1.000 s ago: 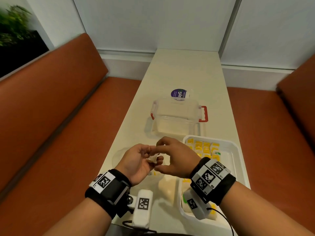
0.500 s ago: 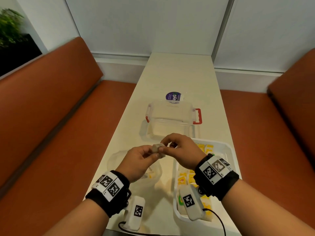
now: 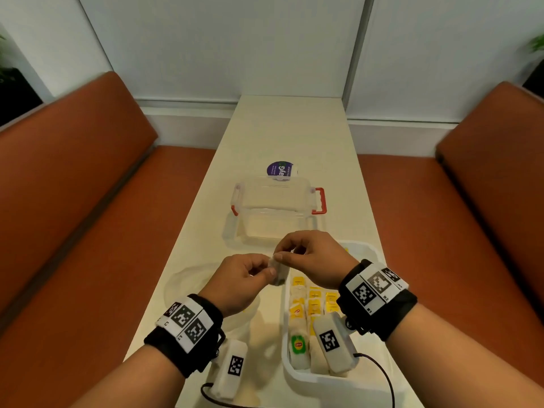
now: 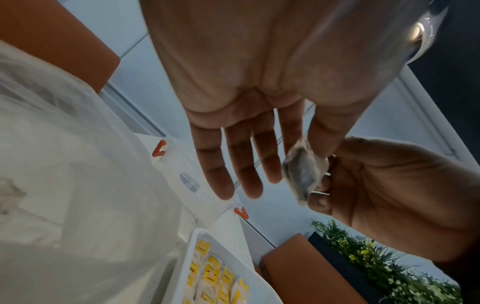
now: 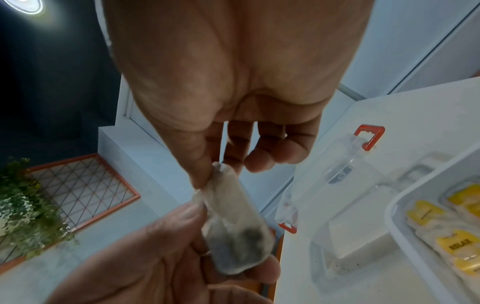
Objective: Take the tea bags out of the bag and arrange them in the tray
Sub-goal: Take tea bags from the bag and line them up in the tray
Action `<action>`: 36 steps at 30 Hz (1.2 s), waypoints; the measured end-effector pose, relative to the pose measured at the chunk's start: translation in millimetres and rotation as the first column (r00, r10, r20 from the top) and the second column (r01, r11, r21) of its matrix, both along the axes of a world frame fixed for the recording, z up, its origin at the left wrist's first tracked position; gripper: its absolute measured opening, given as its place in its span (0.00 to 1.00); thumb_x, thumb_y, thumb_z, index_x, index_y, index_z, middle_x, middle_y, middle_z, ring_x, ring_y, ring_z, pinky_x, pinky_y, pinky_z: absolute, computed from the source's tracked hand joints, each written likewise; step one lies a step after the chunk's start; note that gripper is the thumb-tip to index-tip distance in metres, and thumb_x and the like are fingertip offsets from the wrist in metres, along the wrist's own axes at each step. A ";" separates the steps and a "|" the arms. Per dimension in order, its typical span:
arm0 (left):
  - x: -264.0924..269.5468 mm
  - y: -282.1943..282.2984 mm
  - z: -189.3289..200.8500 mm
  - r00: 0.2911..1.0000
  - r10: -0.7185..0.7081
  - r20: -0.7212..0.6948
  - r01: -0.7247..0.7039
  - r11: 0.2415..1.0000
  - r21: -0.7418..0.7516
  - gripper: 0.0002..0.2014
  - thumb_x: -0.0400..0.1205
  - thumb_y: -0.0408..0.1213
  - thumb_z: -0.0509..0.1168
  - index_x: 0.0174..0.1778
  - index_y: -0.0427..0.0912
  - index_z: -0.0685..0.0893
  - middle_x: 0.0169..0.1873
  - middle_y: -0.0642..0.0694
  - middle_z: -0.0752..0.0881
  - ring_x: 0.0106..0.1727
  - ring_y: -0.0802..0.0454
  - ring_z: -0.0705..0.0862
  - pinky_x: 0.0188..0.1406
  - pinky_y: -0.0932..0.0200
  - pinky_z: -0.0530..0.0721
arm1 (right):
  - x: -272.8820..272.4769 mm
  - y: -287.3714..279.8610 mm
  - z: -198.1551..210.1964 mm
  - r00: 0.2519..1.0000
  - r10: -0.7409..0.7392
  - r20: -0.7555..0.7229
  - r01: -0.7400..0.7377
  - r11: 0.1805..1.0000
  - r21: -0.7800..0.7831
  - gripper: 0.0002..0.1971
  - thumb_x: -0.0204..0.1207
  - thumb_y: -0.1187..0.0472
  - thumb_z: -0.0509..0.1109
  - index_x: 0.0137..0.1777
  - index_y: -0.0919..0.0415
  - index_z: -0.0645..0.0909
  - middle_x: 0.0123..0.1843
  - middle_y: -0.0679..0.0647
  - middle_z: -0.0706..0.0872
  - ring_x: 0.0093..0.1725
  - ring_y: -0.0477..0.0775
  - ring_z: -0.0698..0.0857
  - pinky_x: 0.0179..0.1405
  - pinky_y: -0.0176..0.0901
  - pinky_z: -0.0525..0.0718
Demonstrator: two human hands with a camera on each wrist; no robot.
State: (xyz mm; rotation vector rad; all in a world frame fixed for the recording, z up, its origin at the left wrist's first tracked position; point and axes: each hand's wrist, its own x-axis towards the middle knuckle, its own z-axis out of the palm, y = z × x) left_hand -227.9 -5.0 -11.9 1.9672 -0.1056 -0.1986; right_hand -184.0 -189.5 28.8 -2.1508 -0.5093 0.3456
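Both hands hold one pale tea bag [image 3: 279, 273] in the air, above the gap between the clear plastic bag [image 3: 182, 282] and the white tray [image 3: 287, 365]. My left hand [image 3: 269, 265] pinches its lower part between thumb and forefinger, the other fingers straight. My right hand [image 3: 282, 251] pinches its top end. The tea bag [image 5: 233, 224] looks crumpled, with dark tea at its lower end, and shows no tag. Rows of tea bags with yellow tags [image 3: 315, 301] lie in the tray, partly hidden by my right wrist.
A clear lidded box with red handles [image 3: 276, 207] stands just beyond the hands, and a purple round label [image 3: 279, 170] lies behind it. The narrow cream table [image 3: 288, 134] runs between two orange benches [image 3: 73, 216]. The tray sits at the table's right edge.
The hands have lifted from over the plastic bag and shifted right toward the tray's left edge. The tea bag, hidden a second ago, now shows between the fingers.
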 end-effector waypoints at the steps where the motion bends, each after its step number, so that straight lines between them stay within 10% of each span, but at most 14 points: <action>1: 1.1 -4.0 0.2 1.000 -0.002 0.004 0.002 1.000 -0.018 0.05 0.80 0.41 0.68 0.47 0.53 0.90 0.41 0.52 0.92 0.43 0.59 0.87 0.47 0.61 0.84 | -0.4 -3.9 0.9 1.000 -0.003 -0.002 0.003 1.000 0.004 0.03 0.76 0.53 0.72 0.42 0.47 0.86 0.33 0.36 0.83 0.34 0.39 0.79 0.38 0.37 0.78; 11: 4.9 -41.4 0.9 0.998 -0.059 0.007 0.059 0.998 0.007 0.06 0.79 0.41 0.72 0.51 0.55 0.90 0.41 0.56 0.91 0.44 0.64 0.87 0.45 0.67 0.82 | -2.7 -42.6 7.4 1.000 -0.008 0.013 0.008 1.000 -0.009 0.03 0.77 0.53 0.72 0.43 0.47 0.86 0.41 0.41 0.87 0.43 0.48 0.84 0.46 0.44 0.83; 18: 2.1 -68.9 -6.2 0.998 -0.054 -0.040 0.056 0.998 0.029 0.05 0.80 0.43 0.70 0.40 0.57 0.90 0.34 0.47 0.89 0.37 0.60 0.83 0.44 0.54 0.84 | -7.4 -69.0 5.3 0.999 0.026 0.032 -0.023 0.996 -0.092 0.04 0.76 0.51 0.72 0.47 0.48 0.86 0.45 0.40 0.85 0.42 0.41 0.79 0.42 0.32 0.78; 22: 6.1 -75.7 -19.9 0.989 -0.018 -0.149 0.053 0.971 0.233 0.13 0.76 0.51 0.72 0.53 0.51 0.86 0.41 0.51 0.89 0.39 0.58 0.87 0.41 0.56 0.85 | -6.7 -83.3 -7.5 0.998 0.035 0.044 -0.024 0.975 -0.222 0.06 0.78 0.55 0.70 0.51 0.54 0.86 0.43 0.42 0.84 0.42 0.42 0.80 0.42 0.31 0.75; 28: 2.6 -77.0 -55.5 0.919 0.141 -0.368 0.171 0.699 0.695 0.24 0.81 0.57 0.64 0.60 0.39 0.78 0.53 0.43 0.83 0.47 0.45 0.86 0.43 0.56 0.86 | 4.8 -109.1 -49.8 0.997 0.034 -0.067 -0.066 0.823 -0.564 0.11 0.82 0.57 0.60 0.56 0.55 0.83 0.52 0.52 0.87 0.46 0.49 0.80 0.42 0.39 0.72; 36: -0.2 -78.3 -78.7 0.902 0.162 -0.401 0.201 0.664 0.720 0.19 0.82 0.53 0.64 0.58 0.40 0.80 0.54 0.43 0.83 0.51 0.45 0.85 0.42 0.57 0.82 | 7.3 -112.3 -107.9 0.956 0.056 -0.287 -0.260 0.610 -0.748 0.13 0.82 0.59 0.60 0.62 0.56 0.82 0.60 0.56 0.86 0.58 0.58 0.84 0.50 0.43 0.78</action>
